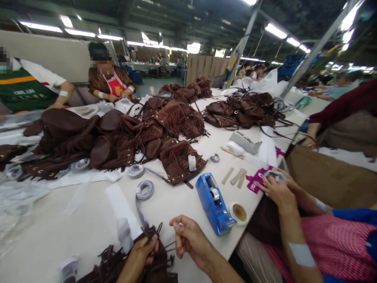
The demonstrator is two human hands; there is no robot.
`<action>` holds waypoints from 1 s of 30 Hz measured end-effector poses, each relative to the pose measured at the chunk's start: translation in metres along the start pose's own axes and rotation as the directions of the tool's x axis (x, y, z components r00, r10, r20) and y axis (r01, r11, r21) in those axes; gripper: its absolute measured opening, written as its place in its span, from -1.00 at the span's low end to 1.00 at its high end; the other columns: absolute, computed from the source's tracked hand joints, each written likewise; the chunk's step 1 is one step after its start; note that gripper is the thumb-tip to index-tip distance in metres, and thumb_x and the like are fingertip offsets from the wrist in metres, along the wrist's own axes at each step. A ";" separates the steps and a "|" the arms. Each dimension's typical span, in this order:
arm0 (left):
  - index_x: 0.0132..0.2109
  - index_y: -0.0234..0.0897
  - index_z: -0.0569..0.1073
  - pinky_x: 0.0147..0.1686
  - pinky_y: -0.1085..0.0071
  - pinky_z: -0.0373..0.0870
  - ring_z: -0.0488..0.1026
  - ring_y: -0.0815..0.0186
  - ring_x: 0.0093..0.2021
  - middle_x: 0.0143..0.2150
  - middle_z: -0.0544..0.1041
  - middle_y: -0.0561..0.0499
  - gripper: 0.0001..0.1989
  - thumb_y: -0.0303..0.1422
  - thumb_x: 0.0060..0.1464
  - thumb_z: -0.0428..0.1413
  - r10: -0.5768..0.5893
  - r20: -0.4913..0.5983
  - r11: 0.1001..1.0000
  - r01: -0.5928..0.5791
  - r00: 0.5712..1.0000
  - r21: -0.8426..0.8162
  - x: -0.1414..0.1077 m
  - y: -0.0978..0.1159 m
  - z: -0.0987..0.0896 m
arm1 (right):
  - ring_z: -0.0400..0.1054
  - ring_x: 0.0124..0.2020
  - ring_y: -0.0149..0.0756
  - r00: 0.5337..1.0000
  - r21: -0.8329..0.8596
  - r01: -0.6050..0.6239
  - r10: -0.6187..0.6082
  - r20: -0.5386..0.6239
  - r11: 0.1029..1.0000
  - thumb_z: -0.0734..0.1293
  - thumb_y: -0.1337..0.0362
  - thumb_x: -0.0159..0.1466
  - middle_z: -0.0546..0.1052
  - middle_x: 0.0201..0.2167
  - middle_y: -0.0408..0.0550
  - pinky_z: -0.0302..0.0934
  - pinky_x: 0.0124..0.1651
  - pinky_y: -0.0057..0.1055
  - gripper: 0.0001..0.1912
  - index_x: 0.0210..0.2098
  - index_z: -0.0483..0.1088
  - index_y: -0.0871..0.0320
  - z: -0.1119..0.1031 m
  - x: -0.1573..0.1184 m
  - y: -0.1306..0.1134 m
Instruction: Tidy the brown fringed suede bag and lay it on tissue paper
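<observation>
Clutching a fringed brown bag [160, 266] — likely soft, best bunched at one end — the left hand [138, 252] rests near the desk [91, 224] edge; right hand [190, 239], grip unclear.

Dark brown bag [161, 262], blue tape dispenser [207, 205], magenta card [252, 183] (white-lettered), pink checked garment [338, 249]

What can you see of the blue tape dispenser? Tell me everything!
The blue tape dispenser is long, looks like plastic or metal, and has a whitish wheel in its open top. It stands diagonally on the pale table, near the right hand. A tape roll sits by its nearer end. No hand touches it.
</observation>
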State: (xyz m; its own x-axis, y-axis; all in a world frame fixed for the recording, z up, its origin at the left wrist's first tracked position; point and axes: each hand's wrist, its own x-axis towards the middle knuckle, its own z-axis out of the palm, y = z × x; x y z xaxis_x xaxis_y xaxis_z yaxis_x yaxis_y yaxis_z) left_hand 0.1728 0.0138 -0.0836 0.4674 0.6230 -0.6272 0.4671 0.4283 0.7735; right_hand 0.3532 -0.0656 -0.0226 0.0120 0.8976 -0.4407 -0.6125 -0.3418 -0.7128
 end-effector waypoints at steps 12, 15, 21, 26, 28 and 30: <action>-0.44 -0.22 0.37 -0.56 0.43 -0.13 -0.04 0.43 -0.64 -0.69 0.13 0.20 -0.31 0.38 -0.15 0.02 0.056 -0.016 0.996 -0.055 0.998 0.064 -0.012 0.006 0.003 | 0.40 -0.50 -0.47 0.988 -0.751 0.144 -0.130 0.079 0.644 0.36 0.36 0.15 0.52 -0.22 -0.15 0.19 -0.43 -0.54 -0.63 -0.03 0.40 0.11 -0.021 0.005 -0.013; -0.40 -0.23 0.42 -0.53 0.41 0.06 0.08 0.39 -0.58 -0.61 0.23 0.16 -0.31 0.36 -0.25 0.13 0.084 -0.005 0.995 -0.084 0.996 0.054 -0.014 0.005 0.000 | 0.41 -0.35 -0.37 0.983 -0.817 0.165 -0.027 0.181 0.552 0.33 0.52 0.02 0.55 -0.26 -0.15 0.21 -0.31 -0.50 -0.52 -0.05 0.45 0.10 -0.029 0.002 -0.009; -0.48 -0.23 0.41 -0.36 0.35 0.25 0.26 0.25 -0.41 -0.50 0.34 0.06 -0.35 0.31 -0.32 0.21 0.146 0.000 0.989 -0.146 0.989 0.035 -0.013 0.004 0.000 | 0.37 -0.28 -0.27 0.975 -0.826 0.130 -0.223 0.005 0.549 0.34 0.47 0.02 0.52 -0.39 -0.14 0.12 -0.18 -0.38 -0.84 -0.42 0.50 0.13 -0.016 0.012 0.015; -0.42 -0.22 0.48 -0.23 0.32 0.34 0.34 0.18 -0.33 -0.44 0.42 0.03 -0.37 0.30 -0.30 0.20 0.149 -0.013 0.988 -0.149 0.989 0.029 -0.014 0.001 -0.002 | 0.21 -0.58 -0.41 0.949 -0.686 -0.006 -0.212 -0.233 0.728 0.24 0.26 0.30 0.34 -0.65 -0.25 0.04 -0.43 -0.47 -0.83 -0.38 0.41 0.16 -0.016 0.036 0.024; -0.43 -0.22 0.47 -0.24 0.32 0.36 0.34 0.19 -0.34 -0.45 0.42 0.04 -0.40 0.27 -0.25 0.21 0.146 -0.009 0.989 -0.146 0.989 0.028 -0.013 -0.002 -0.002 | 0.12 -0.64 -0.44 0.948 -0.638 -0.041 -0.172 -0.269 0.769 0.24 0.10 0.34 0.26 -0.72 -0.29 0.00 -0.48 -0.47 -0.72 -0.40 0.37 0.15 -0.017 0.041 0.023; -0.43 -0.23 0.48 -0.24 0.30 0.38 0.37 0.18 -0.35 -0.45 0.45 0.03 -0.42 0.25 -0.19 0.20 0.169 0.014 0.986 -0.169 0.986 0.015 -0.011 -0.007 -0.002 | 0.11 -0.68 -0.46 0.969 -0.581 -0.087 -0.068 -0.239 0.809 0.32 -0.01 0.27 0.33 -0.70 -0.27 -0.01 -0.51 -0.48 -0.66 -0.43 0.35 0.14 -0.015 0.041 0.023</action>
State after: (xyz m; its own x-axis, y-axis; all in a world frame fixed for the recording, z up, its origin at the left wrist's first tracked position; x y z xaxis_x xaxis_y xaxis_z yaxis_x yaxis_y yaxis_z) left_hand 0.1630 0.0048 -0.0817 0.5501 0.6769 -0.4891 0.3930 0.3070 0.8668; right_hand 0.3517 -0.0408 -0.0658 0.2424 0.8257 -0.5093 -0.0376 -0.5166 -0.8554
